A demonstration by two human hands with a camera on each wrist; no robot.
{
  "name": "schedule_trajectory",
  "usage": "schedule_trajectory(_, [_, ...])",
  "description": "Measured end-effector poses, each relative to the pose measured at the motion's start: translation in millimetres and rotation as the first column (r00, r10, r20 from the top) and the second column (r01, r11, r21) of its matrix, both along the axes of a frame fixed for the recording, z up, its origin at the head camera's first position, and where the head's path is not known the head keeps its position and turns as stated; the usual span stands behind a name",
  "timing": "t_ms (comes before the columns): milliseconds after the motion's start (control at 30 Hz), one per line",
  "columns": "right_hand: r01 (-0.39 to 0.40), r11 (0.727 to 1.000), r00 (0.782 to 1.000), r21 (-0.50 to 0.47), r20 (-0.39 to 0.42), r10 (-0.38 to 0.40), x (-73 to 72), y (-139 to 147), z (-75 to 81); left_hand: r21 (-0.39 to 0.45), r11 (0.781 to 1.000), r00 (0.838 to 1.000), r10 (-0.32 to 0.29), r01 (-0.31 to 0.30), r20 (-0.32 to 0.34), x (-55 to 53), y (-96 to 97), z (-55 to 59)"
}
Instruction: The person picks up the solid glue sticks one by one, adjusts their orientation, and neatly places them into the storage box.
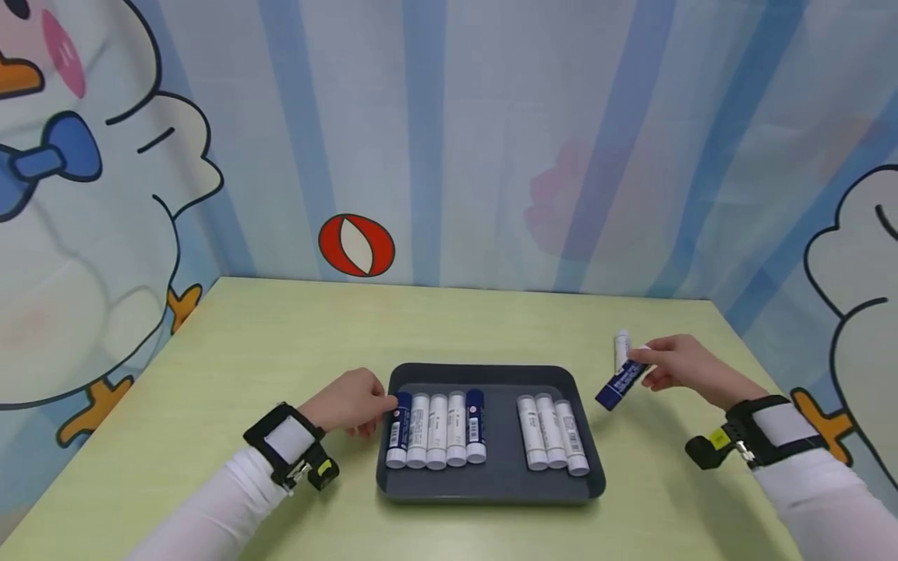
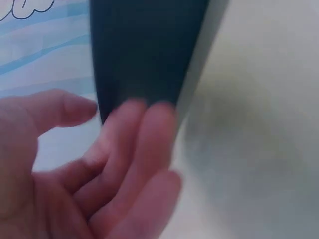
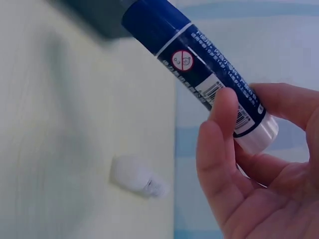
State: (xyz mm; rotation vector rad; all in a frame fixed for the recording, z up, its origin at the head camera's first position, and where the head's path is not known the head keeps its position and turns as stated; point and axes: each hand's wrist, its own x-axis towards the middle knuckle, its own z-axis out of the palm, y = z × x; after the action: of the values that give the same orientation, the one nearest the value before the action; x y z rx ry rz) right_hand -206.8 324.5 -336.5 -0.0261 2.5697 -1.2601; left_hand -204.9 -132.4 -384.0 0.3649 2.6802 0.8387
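A dark grey tray holds glue sticks in two groups. Its left group has a blue glue stick at one end, a second blue glue stick at the other and three white glue sticks between. Three white glue sticks lie at the right. My left hand holds the tray's left rim, thumb by the edge and fingers against the outer wall. Right of the tray, my right hand pinches a tilted blue glue stick above the table.
Another white glue stick lies on the pale yellow table just beyond the held one, partly hidden in the head view. A printed cloth backdrop rises behind the table and along both sides.
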Motion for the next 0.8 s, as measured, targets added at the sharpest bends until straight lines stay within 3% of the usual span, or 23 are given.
schedule_trajectory(100, [-0.037,0.993,0.999,-0.109,-0.004,0.037,5.5,-13.0,9.7,0.005,0.997,0.99,0.075,-0.075,-0.12,-1.9,-0.3,8.8])
schedule_trajectory(200, [-0.062,0.974,0.998,-0.218,-0.027,0.058,12.5,-29.4,12.8,0.07,0.992,0.959,0.118,-0.103,-0.257,-2.0,5.6,16.2])
schedule_trajectory(267, [-0.072,0.958,0.997,-0.278,-0.042,0.063,16.9,-43.0,11.7,0.141,0.988,0.939,0.11,-0.066,-0.326,-0.8,12.9,18.3])
schedule_trajectory(333, [-0.079,0.942,0.996,-0.326,-0.055,0.064,21.6,-57.3,10.2,0.238,0.971,0.934,0.091,-0.007,-0.344,1.5,22.6,19.7])
schedule_trajectory(433, [-0.099,0.914,0.994,-0.393,-0.081,0.073,30.3,-78.5,9.1,0.4,0.913,0.95,0.045,0.086,-0.308,6.2,39.5,22.6])
schedule_trajectory(533, [-0.112,0.889,0.992,-0.444,-0.098,0.076,38.5,-97.6,7.7,0.546,0.825,0.975,-0.026,0.146,-0.221,11.7,54.2,26.2])
schedule_trajectory(600, [-0.106,0.872,0.993,-0.478,-0.099,0.067,43.0,-108.8,6.2,0.607,0.776,0.983,-0.088,0.17,-0.162,15.0,62.3,28.3])
schedule_trajectory(700, [-0.1,0.851,0.993,-0.516,-0.099,0.057,48.4,-122.5,3.7,0.67,0.722,0.983,-0.171,0.172,-0.068,20.0,71.4,30.2])
schedule_trajectory(800, [-0.101,0.83,0.993,-0.548,-0.107,0.049,52.3,-132.4,1.2,0.712,0.681,0.975,-0.221,0.169,-0.021,23.7,77.1,29.7])
